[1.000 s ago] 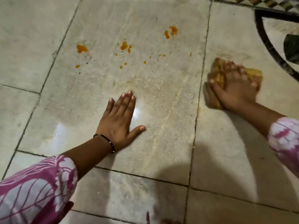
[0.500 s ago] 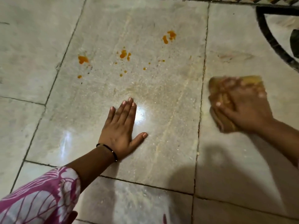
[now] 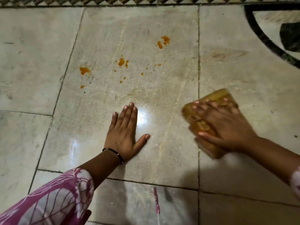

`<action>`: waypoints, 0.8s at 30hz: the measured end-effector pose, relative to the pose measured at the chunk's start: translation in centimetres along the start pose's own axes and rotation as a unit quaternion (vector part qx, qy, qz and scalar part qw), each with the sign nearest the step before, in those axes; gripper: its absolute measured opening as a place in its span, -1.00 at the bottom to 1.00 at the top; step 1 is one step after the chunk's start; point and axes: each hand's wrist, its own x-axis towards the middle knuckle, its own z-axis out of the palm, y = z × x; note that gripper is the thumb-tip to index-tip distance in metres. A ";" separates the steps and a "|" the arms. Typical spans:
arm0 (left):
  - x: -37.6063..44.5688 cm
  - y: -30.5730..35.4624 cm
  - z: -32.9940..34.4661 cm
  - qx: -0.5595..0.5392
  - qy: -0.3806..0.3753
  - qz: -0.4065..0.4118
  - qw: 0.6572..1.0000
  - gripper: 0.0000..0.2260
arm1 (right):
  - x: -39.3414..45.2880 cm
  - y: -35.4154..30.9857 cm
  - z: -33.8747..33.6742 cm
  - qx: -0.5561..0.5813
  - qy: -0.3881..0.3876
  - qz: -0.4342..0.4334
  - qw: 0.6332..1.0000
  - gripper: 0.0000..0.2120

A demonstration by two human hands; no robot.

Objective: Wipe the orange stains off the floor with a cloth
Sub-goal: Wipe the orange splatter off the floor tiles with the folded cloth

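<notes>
Orange stains (image 3: 122, 62) dot the pale marble floor tile (image 3: 133, 33) ahead of me, with a larger blot at the left (image 3: 84, 70) and a pair at the upper right (image 3: 163, 41). My left hand (image 3: 125, 133) lies flat on the same tile, fingers straight, below the stains. My right hand (image 3: 225, 127) presses a folded yellow-orange cloth (image 3: 199, 125) onto the floor over the joint between two tiles, fingers spread across it. The cloth and right hand are blurred by motion.
A faint brownish smear (image 3: 227, 53) marks the right tile. A dark curved inlay (image 3: 266, 39) runs across the top right corner and a patterned border (image 3: 113, 1) lines the far edge. My pink patterned sleeve (image 3: 53, 202) fills the lower left.
My right hand has dragged the cloth toward me and leftward, from the far part of the right tile onto the tile joint. My left hand has stayed planted flat.
</notes>
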 end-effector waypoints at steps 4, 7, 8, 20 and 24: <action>-0.1 0.0 0.0 0.002 -0.002 0.000 1.000 -0.23 | -0.2 7.2 -1.3 0.006 -0.001 0.109 0.994 -0.21; 0.0 0.0 0.0 0.002 -0.002 0.001 1.000 -0.23 | 4.9 8.4 -1.7 0.007 0.007 0.182 0.983 -0.21; 0.0 0.0 0.0 0.002 -0.002 0.002 1.000 -0.23 | 6.6 7.5 -2.0 0.007 0.002 0.193 0.981 -0.21; -0.1 -0.1 0.1 -0.005 0.013 0.001 1.000 -0.25 | -4.8 1.7 -0.2 -0.020 -0.042 -0.092 0.995 -0.31; -0.1 0.1 -0.1 -0.004 0.012 -0.002 1.000 -0.25 | -4.0 7.2 -1.6 -0.038 -0.055 0.015 0.998 -0.28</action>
